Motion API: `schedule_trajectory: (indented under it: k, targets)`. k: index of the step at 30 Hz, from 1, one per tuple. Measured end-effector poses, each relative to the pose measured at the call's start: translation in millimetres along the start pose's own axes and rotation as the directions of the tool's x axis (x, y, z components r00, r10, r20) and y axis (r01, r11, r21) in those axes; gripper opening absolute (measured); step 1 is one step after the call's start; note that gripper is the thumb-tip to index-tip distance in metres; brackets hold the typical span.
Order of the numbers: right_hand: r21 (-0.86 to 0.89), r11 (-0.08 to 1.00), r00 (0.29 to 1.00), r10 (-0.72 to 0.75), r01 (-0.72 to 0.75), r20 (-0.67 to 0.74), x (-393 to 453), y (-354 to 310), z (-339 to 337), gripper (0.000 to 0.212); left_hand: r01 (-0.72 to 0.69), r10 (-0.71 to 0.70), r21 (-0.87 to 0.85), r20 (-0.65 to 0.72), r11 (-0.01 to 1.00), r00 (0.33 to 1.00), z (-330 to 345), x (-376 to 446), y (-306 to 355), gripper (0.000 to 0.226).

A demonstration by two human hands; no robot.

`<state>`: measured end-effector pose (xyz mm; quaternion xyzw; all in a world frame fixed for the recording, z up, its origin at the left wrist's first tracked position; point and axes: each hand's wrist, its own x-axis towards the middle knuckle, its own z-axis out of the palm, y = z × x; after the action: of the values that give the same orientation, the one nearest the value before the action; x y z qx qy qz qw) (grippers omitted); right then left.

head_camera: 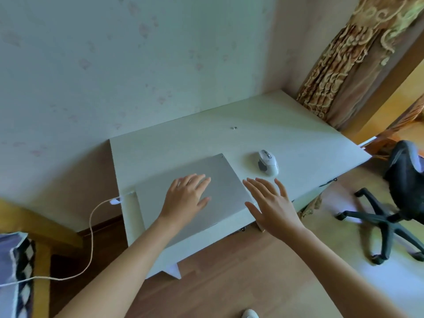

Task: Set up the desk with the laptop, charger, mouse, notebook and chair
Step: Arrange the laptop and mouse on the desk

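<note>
Closed laptop (195,191) lies flat near the front left of the white desk (286,125), long axis running from the near-left corner toward the far right, skewed to the desk's front edge. Charger cable (91,226) meets its left side and trails down to the floor. Left hand (185,198) rests palm-down on the lid, fingers spread, gripping nothing. Right hand (273,205) hovers open just past the laptop's right edge, fingers splayed, empty; whether it touches the desk I cannot tell. Mouse (268,162) sits just beyond the right fingertips, apart from the laptop. Chair (399,198) stands well off to the right, clear of the desk. No notebook in view. Likely next: open or square the lid; left hand is already on it.
</note>
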<state>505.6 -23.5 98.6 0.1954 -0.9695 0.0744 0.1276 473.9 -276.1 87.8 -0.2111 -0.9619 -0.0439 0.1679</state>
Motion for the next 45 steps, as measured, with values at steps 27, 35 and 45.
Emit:
schedule_trajectory:
  k: [27,35,45]
  targets:
    - [0.101,0.989,0.946,-0.135,0.109,0.296,339.0,211.7,206.5,0.049,0.239,-0.237,-0.121,0.030,0.963,0.971,216.6,279.7,-35.9,0.039]
    - [0.090,0.985,0.958,-0.163,0.146,0.235,352.4,208.4,238.8,0.039,0.309,-0.310,-0.051,-0.005,0.950,0.951,227.6,260.1,-41.8,0.037]
    - [0.213,0.973,0.946,-0.152,0.092,0.288,293.0,179.2,213.2,0.023,0.393,-0.394,0.043,0.024,0.919,0.919,195.0,198.5,-7.3,0.040]
